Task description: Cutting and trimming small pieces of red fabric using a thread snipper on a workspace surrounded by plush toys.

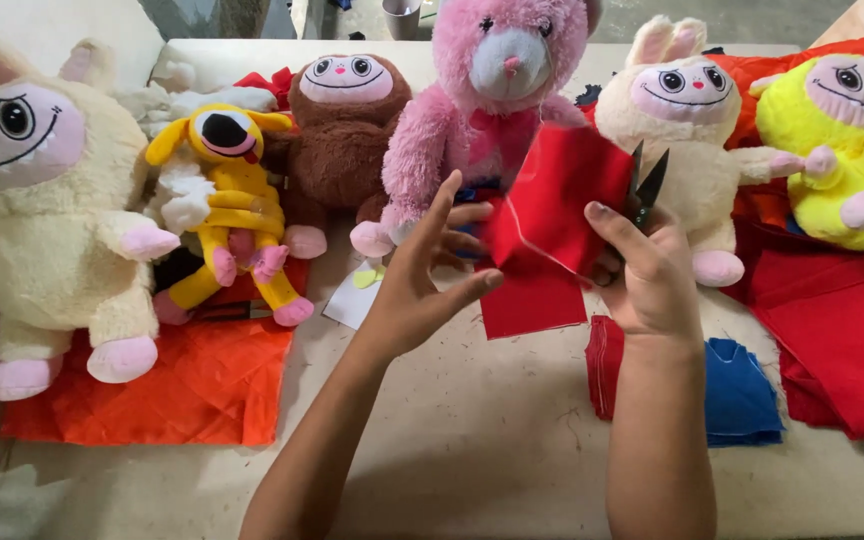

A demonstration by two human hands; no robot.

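My left hand [422, 280] holds the left edge of a piece of red felt [552, 215] with thumb and fingers, raised above the table. My right hand [647, 275] grips black scissors [644, 185], their blades open and pointing up at the felt's right edge. A second flat red felt piece [530, 305] hangs or lies just below the held one. A pink plush bear [497, 90] sits directly behind the felt.
A row of plush toys lines the back: cream monster [47, 210], yellow one-eyed toy [232, 190], brown monster [347, 130], cream bunny [687, 130], bright yellow monster [842, 140]. Orange cloth [172, 385] lies left; red cloth [842, 330] and blue felt [742, 390] lie right on the table [472, 450].
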